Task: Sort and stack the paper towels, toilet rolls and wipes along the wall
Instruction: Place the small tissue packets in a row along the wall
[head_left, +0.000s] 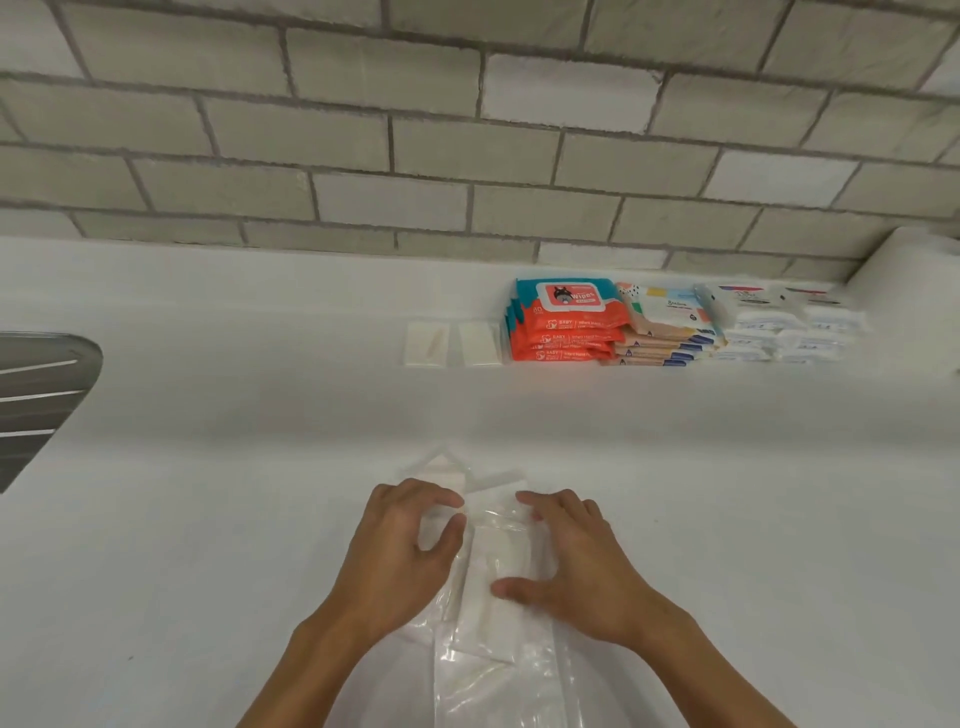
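Observation:
Small white tissue packets in clear plastic (498, 566) lie on the white counter near me. My left hand (402, 551) curls its fingers and thumb around one packet at the left. My right hand (566, 561) grips the packet in the middle, thumb on its near edge. Along the brick wall stand stacks of orange baby wipes (563, 325), pastel wipe packs (667, 325) and white tissue packs (784, 327). A white paper towel roll (906, 260) shows at the far right. Left of the orange stack lie two small white packets (452, 344).
A clear plastic bag (488, 686) lies on the counter under my wrists. A metal sink drainer (36, 395) sits at the left edge. The white counter (208, 467) runs back to the grey brick wall (415, 145).

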